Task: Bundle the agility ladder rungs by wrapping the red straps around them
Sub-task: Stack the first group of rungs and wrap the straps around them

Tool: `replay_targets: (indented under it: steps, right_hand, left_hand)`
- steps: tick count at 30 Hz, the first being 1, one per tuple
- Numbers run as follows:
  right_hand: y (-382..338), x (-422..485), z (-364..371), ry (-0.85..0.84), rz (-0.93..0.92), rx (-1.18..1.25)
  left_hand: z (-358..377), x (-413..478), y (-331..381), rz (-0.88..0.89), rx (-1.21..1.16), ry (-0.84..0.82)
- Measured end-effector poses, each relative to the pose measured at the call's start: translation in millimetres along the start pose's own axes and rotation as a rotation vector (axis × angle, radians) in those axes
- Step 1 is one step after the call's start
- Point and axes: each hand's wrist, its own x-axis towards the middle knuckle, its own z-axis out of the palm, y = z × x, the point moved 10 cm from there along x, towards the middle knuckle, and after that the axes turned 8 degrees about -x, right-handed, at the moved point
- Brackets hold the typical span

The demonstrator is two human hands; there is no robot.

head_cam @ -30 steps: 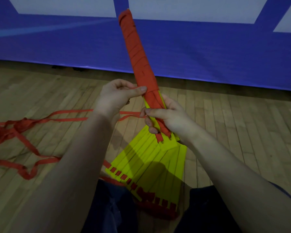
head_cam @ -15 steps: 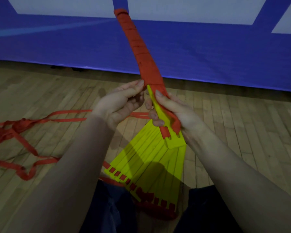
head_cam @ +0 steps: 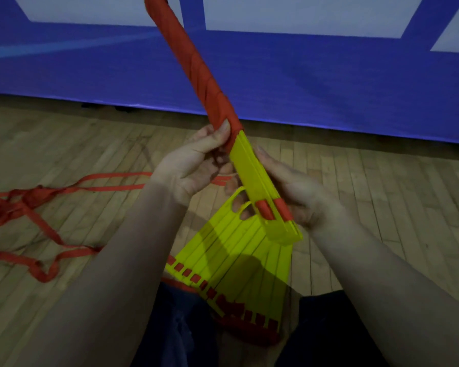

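In the head view, the left hand pinches the lower edge of the red strap wrap, thumb on top and fingers curled behind. The right hand curls around the bare yellow rungs, which are held tilted in the air above the lap. To wrap well, I think the stack should be squeezed flat and the strap pulled tight, each turn overlapping the one before. The loose strap lies on the wooden floor. A blue wall pad stands behind.
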Motion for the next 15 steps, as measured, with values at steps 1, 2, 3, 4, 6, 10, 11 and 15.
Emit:
replay_targets:
  steps: [1,2,3,4,6,10,11,15]
  right_hand:
    - [-6.6,-1.0,-2.6,0.021,-0.031,-0.063]
    - [-15.0,-0.3,-10.6,0.080,-0.077,-0.122]
    - [-23.5,0.3,-16.6,0.135,-0.123,-0.168]
    - [-28.2,0.6,-24.0,0.201,-0.152,-0.197]
    - [-34.4,1.4,-32.6,0.297,-0.185,-0.234]
    - [-34.2,2.3,-50.1,0.430,-0.192,-0.408]
    - [-31.5,2.1,-54.1,0.434,-0.186,-0.420]
    - [-30.8,-3.6,-64.8,0.450,-0.195,-0.370]
  left_hand:
    - [-9.8,2.2,3.0,0.013,0.005,0.053]
    - [-19.2,4.9,5.7,0.031,0.001,0.099]
    - [-24.8,5.8,6.0,0.030,0.010,0.131]
    - [-25.5,4.9,3.3,0.016,0.036,0.150]
    - [-20.2,4.2,-5.8,-0.019,0.132,0.157]
    - [-18.6,5.6,-21.1,-0.041,0.272,0.199]
    - [-20.3,5.6,-21.4,-0.039,0.273,0.219]
    - [-9.9,5.7,-19.5,-0.079,0.368,0.156]
